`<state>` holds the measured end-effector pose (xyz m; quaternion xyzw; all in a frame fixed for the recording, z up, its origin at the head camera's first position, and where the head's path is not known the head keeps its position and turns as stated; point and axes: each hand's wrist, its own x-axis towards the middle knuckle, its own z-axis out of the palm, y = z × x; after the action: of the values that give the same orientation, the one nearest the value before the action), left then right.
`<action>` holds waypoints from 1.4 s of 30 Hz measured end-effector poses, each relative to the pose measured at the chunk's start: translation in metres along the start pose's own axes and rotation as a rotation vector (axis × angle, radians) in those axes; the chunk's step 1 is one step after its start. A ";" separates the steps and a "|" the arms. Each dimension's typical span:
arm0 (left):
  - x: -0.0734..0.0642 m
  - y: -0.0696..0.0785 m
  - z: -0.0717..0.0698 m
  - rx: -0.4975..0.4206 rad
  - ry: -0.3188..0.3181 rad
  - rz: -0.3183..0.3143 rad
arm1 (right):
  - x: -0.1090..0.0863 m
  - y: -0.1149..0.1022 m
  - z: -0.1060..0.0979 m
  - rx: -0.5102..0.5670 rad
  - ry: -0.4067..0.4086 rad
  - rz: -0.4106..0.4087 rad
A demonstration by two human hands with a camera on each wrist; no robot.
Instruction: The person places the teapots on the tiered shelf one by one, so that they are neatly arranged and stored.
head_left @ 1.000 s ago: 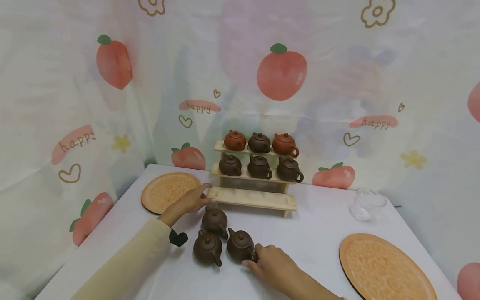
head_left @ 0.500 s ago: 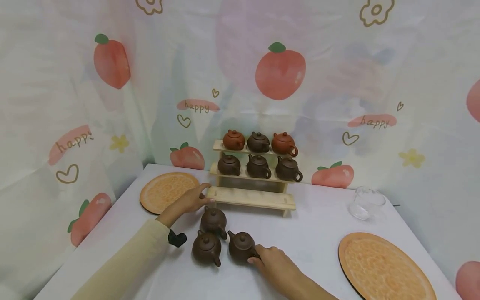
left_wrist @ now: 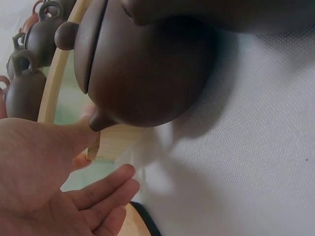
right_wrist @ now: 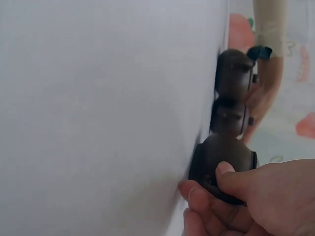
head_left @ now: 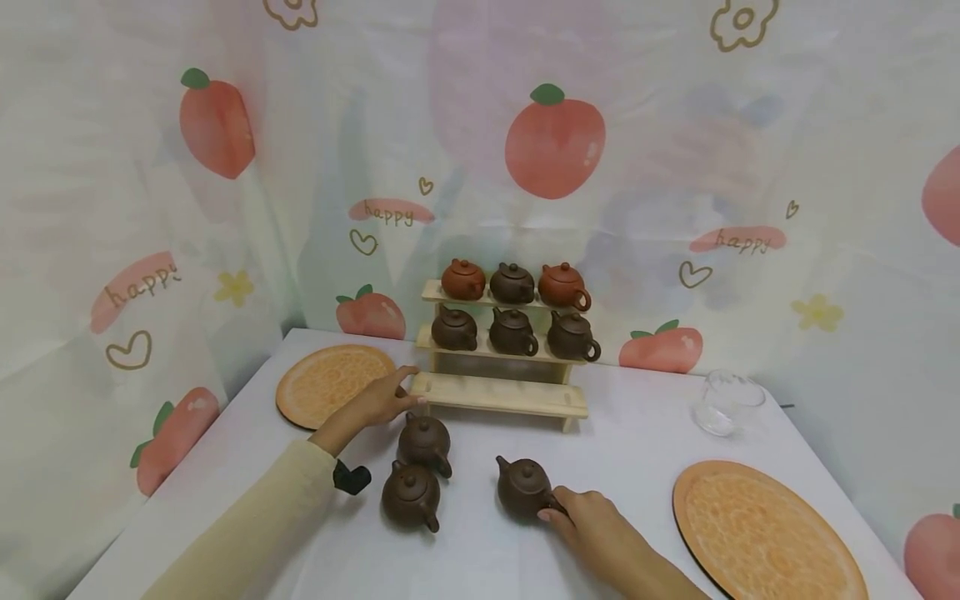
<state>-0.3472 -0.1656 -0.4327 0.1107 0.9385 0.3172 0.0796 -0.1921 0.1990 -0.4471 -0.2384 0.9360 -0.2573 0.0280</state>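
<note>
In the head view, my right hand (head_left: 606,533) pinches the handle of a dark brown teapot (head_left: 522,489) between thumb and fingers. The right wrist view has this teapot (right_wrist: 219,160) low at the white cloth; whether it touches the cloth I cannot tell. My left hand (head_left: 381,398) holds the left end of the wooden three-step stand (head_left: 498,394) between thumb and index finger, its other fingers extended. Just in front of that hand sit two more dark teapots, the rear one (head_left: 424,442) and the front one (head_left: 410,497). The stand's lowest step is bare.
The middle step carries three dark teapots (head_left: 512,332). On the top step, a dark teapot (head_left: 512,283) sits between two reddish ones (head_left: 462,280). Round orange mats lie at back left (head_left: 330,382) and front right (head_left: 765,527). A clear glass vessel (head_left: 726,403) stands at the right rear.
My right hand has drawn its teapot rightward, away from the other two, with the grip on the handle now tighter. The left hand stays at the stand's end. The head view shifts slightly.
</note>
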 end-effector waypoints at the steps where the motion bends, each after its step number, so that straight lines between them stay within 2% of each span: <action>1: 0.000 0.000 0.000 -0.002 -0.001 0.000 | -0.001 0.003 -0.001 -0.009 0.015 0.002; 9: 0.000 0.001 -0.001 -0.002 0.002 0.010 | -0.008 0.021 -0.007 -0.050 0.120 0.024; 17: -0.001 0.000 0.000 -0.004 0.002 0.017 | -0.004 0.029 -0.018 -0.080 0.193 0.032; 23: -0.001 -0.001 0.000 -0.001 0.000 0.006 | 0.009 0.030 -0.038 -0.089 0.271 0.013; 29: 0.000 0.000 0.000 0.001 -0.011 -0.025 | 0.024 0.037 -0.057 -0.091 0.299 0.016; 42: 0.002 0.000 0.000 -0.016 -0.016 -0.019 | 0.058 0.052 -0.070 -0.131 0.304 0.003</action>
<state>-0.3489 -0.1649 -0.4325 0.1040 0.9363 0.3230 0.0910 -0.2780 0.2442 -0.4081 -0.1968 0.9446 -0.2287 -0.1291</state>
